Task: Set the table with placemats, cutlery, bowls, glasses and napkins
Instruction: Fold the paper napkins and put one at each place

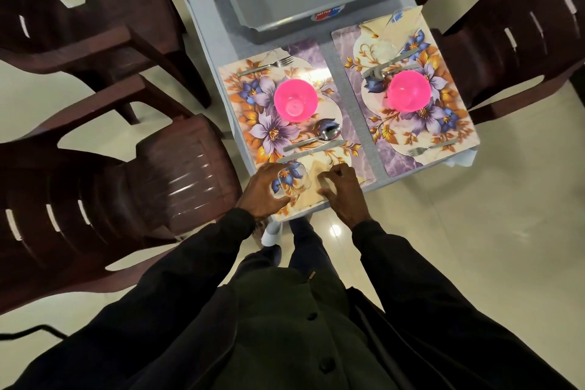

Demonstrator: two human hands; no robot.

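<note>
Step in hand, as judged: finishing the near place setting.

Left hand [262, 190]: wrapped round the clear drinking glass [289, 180], fingers curled about its wall. Glass at the near corner of the floral placemat [253, 85], close to the near edge of the pale counter [202, 28].

Right hand [343, 191]: just beside the left, fingers curled down onto the beige folded napkin [311, 187], apparently pinching its edge. Napkin flat on the same placemat, right next to the glass; actual contact not determinable.

Hazards from here:
- Glass tipping off the near edge. Cause: base set partly over the placemat rim, or release before standing flat.
- Napkin dragged against the glass. Cause: pulling with the right hand during downward pressure from the left.
- Steel table knife [311, 152] and steel spoon [319, 136], just beyond both hands, knocked askew. Cause: wrists swung forward on withdrawal.

Release only with the glass upright. Avoid the pink plastic bowl [295, 100] at the placemat centre.
</note>
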